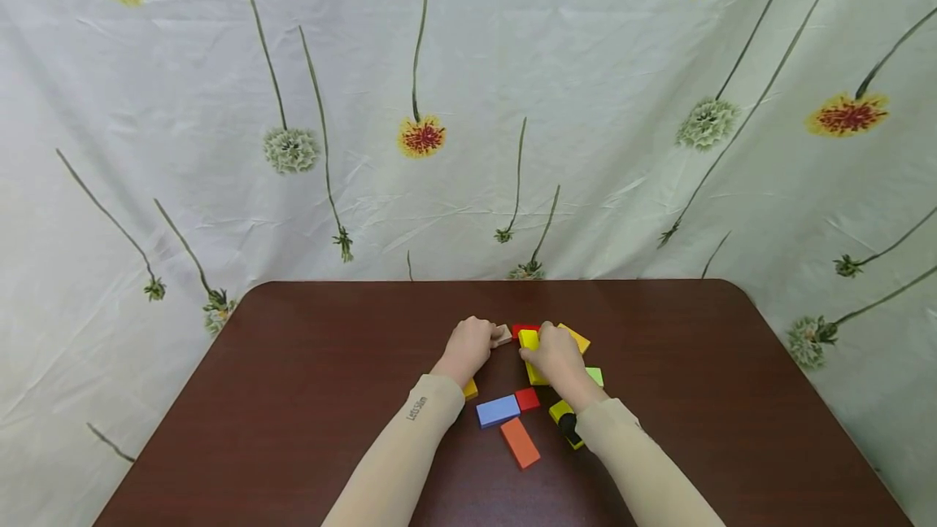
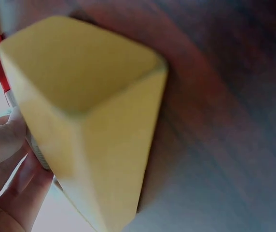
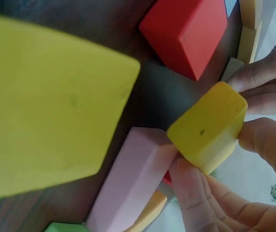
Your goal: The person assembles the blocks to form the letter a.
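Observation:
In the head view my left hand [image 1: 471, 346] is at the far middle of the table, pinching a small off-white block [image 1: 502, 335]. The left wrist view has that hand's thumb and fingers [image 2: 17, 188] on either side of the block [image 2: 37, 151], partly hidden behind a large tan-yellow block [image 2: 99, 92]. To its right, my right hand [image 1: 560, 360] grips a long yellow block [image 1: 530, 352]. The right wrist view gives this yellow block [image 3: 208, 128] end-on, between thumb and fingers. A red block [image 1: 524, 330] lies between the two hands.
Nearer me are a blue block [image 1: 498, 411], a red block [image 1: 527, 399], an orange block [image 1: 521, 443] and a yellow-and-black block [image 1: 562, 415]. A pink block [image 3: 128, 179] and a green one [image 3: 65, 227] stand beside the right hand. A flowered cloth [image 1: 468, 104] hangs behind the table.

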`<state>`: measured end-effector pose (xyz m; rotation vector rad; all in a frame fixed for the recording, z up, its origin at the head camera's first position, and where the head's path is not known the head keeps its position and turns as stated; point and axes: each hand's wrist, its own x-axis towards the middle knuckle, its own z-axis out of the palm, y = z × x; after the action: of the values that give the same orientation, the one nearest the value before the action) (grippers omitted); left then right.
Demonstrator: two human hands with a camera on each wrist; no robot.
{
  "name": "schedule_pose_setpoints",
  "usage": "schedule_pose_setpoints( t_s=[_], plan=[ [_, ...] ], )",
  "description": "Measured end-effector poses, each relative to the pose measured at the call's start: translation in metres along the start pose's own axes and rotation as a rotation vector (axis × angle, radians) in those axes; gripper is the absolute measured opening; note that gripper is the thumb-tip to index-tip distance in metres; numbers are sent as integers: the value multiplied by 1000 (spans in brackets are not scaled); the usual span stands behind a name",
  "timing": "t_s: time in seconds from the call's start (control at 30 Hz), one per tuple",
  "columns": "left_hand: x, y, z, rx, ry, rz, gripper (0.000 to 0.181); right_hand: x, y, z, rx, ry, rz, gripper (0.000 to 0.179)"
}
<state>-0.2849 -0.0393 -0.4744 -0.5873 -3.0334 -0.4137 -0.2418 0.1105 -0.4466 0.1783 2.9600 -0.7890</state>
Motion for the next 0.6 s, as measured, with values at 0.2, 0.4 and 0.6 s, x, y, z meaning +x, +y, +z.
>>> schedule_pose_setpoints(
  t_s=[0.2, 0.4, 0.6],
  plan=[
    [2, -3, 5, 17, 41, 43, 23, -5, 2, -1, -39, 6, 6, 56],
    [-1, 0, -2, 24, 37, 44, 18, -10, 12, -7, -52, -8, 56, 49],
    [-2, 0, -2, 30, 18, 32, 28, -15, 23, -15, -58, -7, 86, 52]
  ],
)
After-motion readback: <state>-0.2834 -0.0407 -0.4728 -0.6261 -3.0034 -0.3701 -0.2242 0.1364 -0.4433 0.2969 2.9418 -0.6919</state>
